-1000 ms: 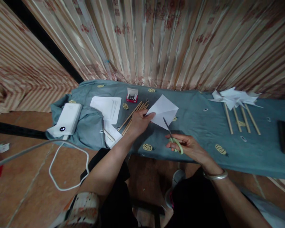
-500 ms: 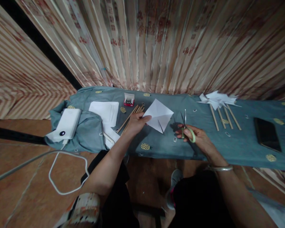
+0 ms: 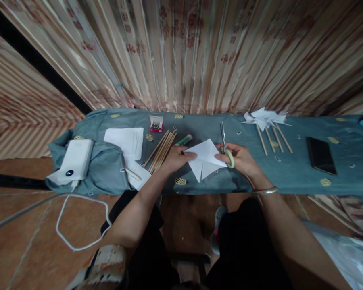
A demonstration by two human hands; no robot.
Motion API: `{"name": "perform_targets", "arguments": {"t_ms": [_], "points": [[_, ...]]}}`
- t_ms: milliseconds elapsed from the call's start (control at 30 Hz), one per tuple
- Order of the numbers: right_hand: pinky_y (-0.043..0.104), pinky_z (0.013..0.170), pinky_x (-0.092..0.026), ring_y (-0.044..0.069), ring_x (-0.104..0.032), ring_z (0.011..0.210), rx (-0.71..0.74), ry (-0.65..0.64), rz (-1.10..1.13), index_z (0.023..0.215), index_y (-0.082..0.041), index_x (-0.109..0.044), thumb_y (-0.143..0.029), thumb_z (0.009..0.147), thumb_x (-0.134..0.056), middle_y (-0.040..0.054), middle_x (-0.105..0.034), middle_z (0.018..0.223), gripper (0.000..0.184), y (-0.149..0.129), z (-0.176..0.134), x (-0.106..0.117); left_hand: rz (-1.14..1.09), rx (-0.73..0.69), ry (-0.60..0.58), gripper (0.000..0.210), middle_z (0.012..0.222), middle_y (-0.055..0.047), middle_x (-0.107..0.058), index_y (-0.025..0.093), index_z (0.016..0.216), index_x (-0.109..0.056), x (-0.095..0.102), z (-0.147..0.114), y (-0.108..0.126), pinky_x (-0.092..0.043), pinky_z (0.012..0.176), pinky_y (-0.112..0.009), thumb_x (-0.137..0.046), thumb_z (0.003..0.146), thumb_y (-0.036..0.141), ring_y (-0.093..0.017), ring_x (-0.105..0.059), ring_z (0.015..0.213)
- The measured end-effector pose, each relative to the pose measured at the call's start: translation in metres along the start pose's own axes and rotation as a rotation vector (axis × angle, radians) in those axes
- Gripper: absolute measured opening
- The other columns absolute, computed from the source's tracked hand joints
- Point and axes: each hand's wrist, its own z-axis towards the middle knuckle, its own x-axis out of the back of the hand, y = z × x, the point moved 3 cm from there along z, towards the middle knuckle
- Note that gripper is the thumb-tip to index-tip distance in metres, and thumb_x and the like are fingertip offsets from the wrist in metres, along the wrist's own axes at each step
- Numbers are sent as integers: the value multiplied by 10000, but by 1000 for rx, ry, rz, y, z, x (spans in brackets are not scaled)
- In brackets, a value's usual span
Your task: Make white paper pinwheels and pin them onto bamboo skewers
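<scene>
A white square of paper (image 3: 204,155) with a slit running in from its near corner is held above the cloth. My left hand (image 3: 178,158) pinches its left corner, thumb on top. At the right corner my right hand (image 3: 237,159) also grips the paper with its thumb. Scissors (image 3: 223,135) with pale green handles hang on that same hand, blades pointing away from me and closed. Just beyond my left hand lies a glue stick (image 3: 184,140), and wooden sticks (image 3: 163,151) lie to its left.
Paper pinwheels on sticks (image 3: 266,119) lie at the back right, near a black phone (image 3: 320,155). Left of the sticks are a paper stack (image 3: 127,141), a red box of small metal pieces (image 3: 156,124), a white pen-like object (image 3: 133,174) and a power bank (image 3: 77,159) with a cable.
My right hand has come left and taken hold of the paper's right corner, scissors still on it and their blades now closed. The paper has turned, and the glue stick shows. The view shifted right.
</scene>
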Motion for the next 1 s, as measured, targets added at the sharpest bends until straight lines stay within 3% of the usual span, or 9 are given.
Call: {"name": "perform_targets", "arguments": {"t_ms": [167, 267, 367, 500, 667, 833, 1000], "points": [[242, 512, -391, 88, -463, 526, 92, 185, 50, 807, -202, -683, -430, 470, -865, -62, -590, 612, 446, -1, 5, -7, -488, 8, 78, 414, 866, -72, -724, 171, 833, -708, -12, -1, 3, -510, 719, -303, -797, 619, 514, -191, -658, 798], [248, 533, -409, 99, -493, 548, 104, 306, 109, 807, -207, -657, -440, 467, -859, -54, -606, 641, 459, -1, 9, -15, -589, 6, 59, 407, 969, -73, -724, 189, 854, -697, -25, -4, 3, -518, 767, -305, -821, 605, 486, -204, -669, 909], [247, 524, -407, 103, -498, 542, 105, 324, 154, 815, -209, -633, -458, 459, -856, -54, -615, 631, 489, -2, 12, -28, -524, -4, 45, 320, 862, -40, -703, 171, 756, -676, -36, -4, -1, -512, 776, -287, -833, 598, 401, -171, -656, 863], [233, 483, -362, 87, -431, 502, 109, 284, 154, 836, -211, -620, -474, 458, -855, -78, -569, 565, 517, -4, 13, -42, -430, -30, 151, 218, 665, 13, -635, 164, 616, -599, -41, -2, -3, -509, 740, -277, -790, 620, 269, -122, -602, 685], [240, 507, -374, 92, -436, 515, 110, 272, 132, 817, -221, -604, -500, 486, -837, -85, -523, 555, 492, -1, 15, -47, -437, -74, 245, 139, 769, -5, -702, 162, 735, -651, -36, -1, -3, -528, 727, -282, -684, 608, 116, -147, -650, 733], [255, 530, -392, 106, -453, 534, 107, 230, 143, 804, -224, -614, -526, 510, -822, -66, -545, 579, 469, 3, 14, -47, -424, -55, 289, 174, 795, -30, -727, 155, 796, -679, -28, 1, -10, -549, 696, -300, -735, 634, 186, -168, -672, 722], [239, 512, -382, 104, -451, 537, 93, 173, 145, 667, -223, -582, -531, 484, -857, -64, -534, 535, 451, 1, 5, -49, -412, -88, 282, 266, 804, -47, -733, 156, 806, -689, -24, 2, -11, -553, 645, -306, -816, 601, 268, -182, -667, 697]]}}
